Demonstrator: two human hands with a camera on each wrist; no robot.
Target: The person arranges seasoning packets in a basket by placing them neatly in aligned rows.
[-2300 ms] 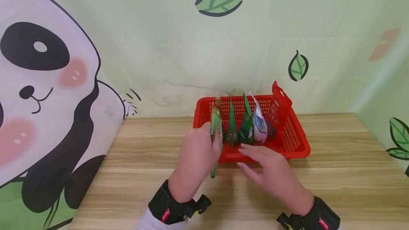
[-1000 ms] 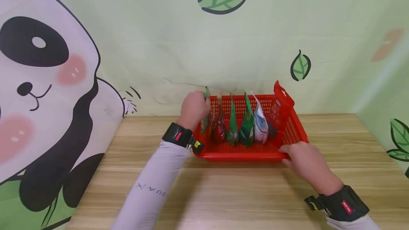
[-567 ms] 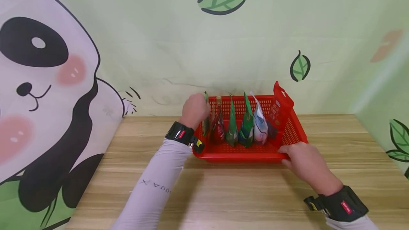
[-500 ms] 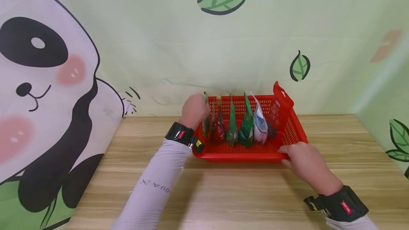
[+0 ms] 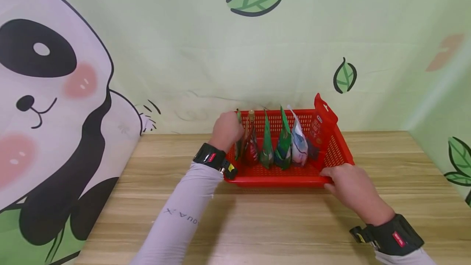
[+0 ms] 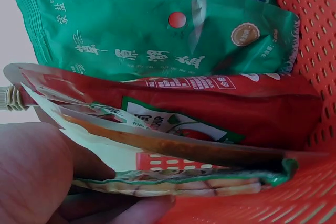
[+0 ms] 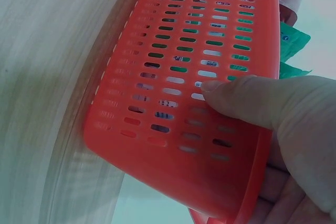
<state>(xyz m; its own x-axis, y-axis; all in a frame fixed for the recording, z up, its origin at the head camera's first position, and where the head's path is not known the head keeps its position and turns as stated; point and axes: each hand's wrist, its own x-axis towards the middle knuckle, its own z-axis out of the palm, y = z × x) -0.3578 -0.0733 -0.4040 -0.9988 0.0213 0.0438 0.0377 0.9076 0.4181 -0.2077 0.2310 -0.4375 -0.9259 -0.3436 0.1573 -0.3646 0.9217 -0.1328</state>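
At the left end of a red plastic basket (image 5: 279,181), my left hand (image 5: 226,130) pinches a thin green-edged packet (image 6: 184,186) that stands on edge. Close beside it, in the left wrist view, are a pouch with a brown strip (image 6: 157,141) and a red ketchup pouch (image 6: 241,111) with a spout cap. A green salt bag (image 6: 131,30) stands behind those. My right hand (image 5: 351,189) grips the basket's front rim near the right corner, its thumb (image 7: 236,98) on the slotted outer wall and the other fingers partly hidden inside.
Further right in the basket stand another green bag (image 5: 283,148), a white bag (image 5: 299,146) and a tall red packet (image 5: 321,128) leaning on the right wall. The basket sits on a wooden table (image 5: 279,224) against a panda-printed cloth (image 5: 184,52).
My left hand carried the packet left and back into the basket's left end, then shifted slightly right with it. My right hand moved from above the front edge to grip the rim.
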